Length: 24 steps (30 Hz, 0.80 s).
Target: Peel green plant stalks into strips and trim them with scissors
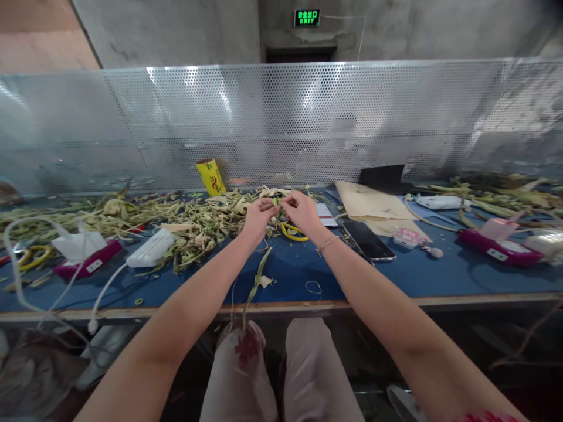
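My left hand [258, 215] and my right hand [301, 211] meet over the blue table [396, 275], fingers pinched together on a small green plant piece [277, 201] between them. A long strip of green husk [257, 284] hangs down from under my left hand, past the table's front edge towards my knees. A pile of peeled green and pale husks [193, 220] lies just left of and behind my hands. Yellow-handled scissors [294, 231] lie on the table right under my hands.
A black phone [368, 240], brown paper [373, 206], a small pink case [407, 237] and a magenta device [497, 246] lie to the right. A white charger [152, 249] with cable, another magenta device [88, 261] and a yellow packet [211, 176] are at left. A perforated metal screen [281, 117] backs the table.
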Motion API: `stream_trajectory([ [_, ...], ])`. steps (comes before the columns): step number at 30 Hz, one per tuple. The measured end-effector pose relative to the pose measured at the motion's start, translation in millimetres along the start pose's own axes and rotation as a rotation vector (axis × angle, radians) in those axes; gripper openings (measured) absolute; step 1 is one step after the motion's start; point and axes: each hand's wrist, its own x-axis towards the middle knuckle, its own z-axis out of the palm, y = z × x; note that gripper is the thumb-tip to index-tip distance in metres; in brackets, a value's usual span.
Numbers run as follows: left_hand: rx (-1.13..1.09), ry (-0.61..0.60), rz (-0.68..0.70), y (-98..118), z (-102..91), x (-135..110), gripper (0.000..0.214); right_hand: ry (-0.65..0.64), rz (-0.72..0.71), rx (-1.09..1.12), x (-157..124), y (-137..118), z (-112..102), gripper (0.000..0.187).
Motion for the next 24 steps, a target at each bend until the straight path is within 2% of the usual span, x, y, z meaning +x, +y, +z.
stream_trajectory([
  [4, 0.036, 0.015, 0.003, -0.5, -1.9, 2.0, 0.031, -0.038, 0.001, -0.012, 1.5, 2.9, -2.3, 0.008],
  [10, 0.101, -0.008, 0.080, -5.2, -3.2, 2.9, 0.032, -0.033, -0.008, -0.096, 1.4, 4.0, -0.8, 0.009],
  [15, 0.136, 0.002, 0.103, -8.2, -2.8, 3.2, 0.031, -0.054, 0.038, -0.125, 0.7, 1.7, 0.1, 0.009],
  [24, 0.143, 0.016, 0.088, -9.2, 0.4, 1.2, 0.032, 0.002, -0.014, -0.300, -0.7, -4.5, -3.7, 0.009],
])
